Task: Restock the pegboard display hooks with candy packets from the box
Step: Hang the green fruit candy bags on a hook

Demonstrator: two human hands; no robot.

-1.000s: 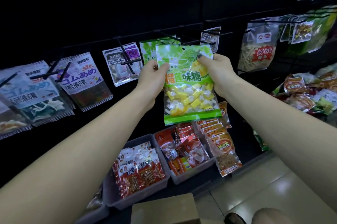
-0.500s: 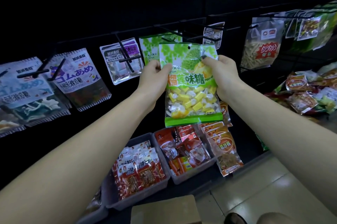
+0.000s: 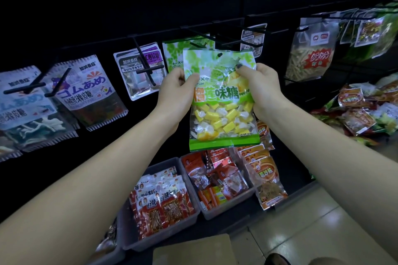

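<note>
Black hook [image 3: 202,35] above candy packet [image 3: 223,101]

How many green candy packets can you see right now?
2: one green candy packet held in both hands, another hanging on the hook behind it. More may hang hidden behind.

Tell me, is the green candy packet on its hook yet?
Not yet. The green candy packet is held below the hook; its hang hole shows empty.
</note>
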